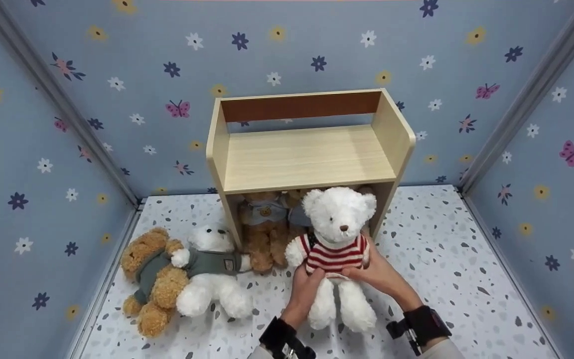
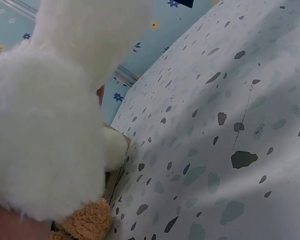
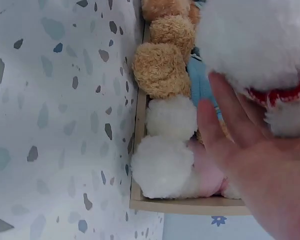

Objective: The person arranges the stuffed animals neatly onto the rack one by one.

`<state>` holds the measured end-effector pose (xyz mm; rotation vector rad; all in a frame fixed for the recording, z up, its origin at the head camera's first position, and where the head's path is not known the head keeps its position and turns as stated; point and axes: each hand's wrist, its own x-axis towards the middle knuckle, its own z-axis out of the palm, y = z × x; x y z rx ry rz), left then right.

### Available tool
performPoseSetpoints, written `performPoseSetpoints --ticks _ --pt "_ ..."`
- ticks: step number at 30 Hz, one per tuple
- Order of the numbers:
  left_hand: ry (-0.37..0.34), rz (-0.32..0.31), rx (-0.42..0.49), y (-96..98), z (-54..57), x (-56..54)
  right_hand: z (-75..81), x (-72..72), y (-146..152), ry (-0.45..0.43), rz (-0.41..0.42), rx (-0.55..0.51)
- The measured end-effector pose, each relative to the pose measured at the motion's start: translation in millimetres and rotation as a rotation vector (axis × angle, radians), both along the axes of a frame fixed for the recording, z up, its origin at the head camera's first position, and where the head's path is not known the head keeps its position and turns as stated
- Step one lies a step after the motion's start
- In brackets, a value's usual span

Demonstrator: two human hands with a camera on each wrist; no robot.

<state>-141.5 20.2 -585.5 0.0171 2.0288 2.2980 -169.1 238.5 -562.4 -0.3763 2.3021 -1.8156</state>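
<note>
A white teddy bear [image 1: 339,219] in a red-and-white striped sweater is held upright between both hands, in front of the lower compartment of a wooden shelf [image 1: 312,154]. My left hand [image 1: 304,294] grips its lower body from one side, thumb on the belly. From the other side my right hand [image 1: 389,281] holds it, the thumb at the sweater's hem and the fingers behind. White fur [image 2: 45,120] fills much of the left wrist view. In the right wrist view, the right hand's fingers [image 3: 230,110] lie against the bear.
Inside the lower compartment sit several plush toys, among them a brown bear [image 1: 265,234] and one with white feet [image 3: 162,165] and pink clothing. On the speckled floor [image 1: 446,259], left of the shelf, lie a tan bear [image 1: 155,279] and a white bear [image 1: 212,264], both in green tops. Flowered walls surround it.
</note>
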Motion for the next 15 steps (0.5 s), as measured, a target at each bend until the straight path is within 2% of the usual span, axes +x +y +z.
performPoseSetpoints --ticks 3,6,10,13,15 --pt "0.031 0.012 0.009 -0.8 -0.8 -1.6 -0.8 0.9 0 0.005 0.010 -0.019" --pt "0.046 0.048 0.010 -0.8 0.2 -2.3 -0.3 3.7 -4 0.005 -0.051 -0.033" --pt "0.034 0.095 0.021 -0.7 3.3 -2.7 0.7 8.4 -13 0.004 -0.187 -0.024" --pt "0.016 0.118 0.030 -0.9 6.0 -2.6 0.3 10.5 -18 -0.002 -0.233 -0.011" --pt "0.007 0.128 0.029 -1.2 7.7 -2.5 -0.1 11.0 -21 -0.017 -0.219 -0.018"
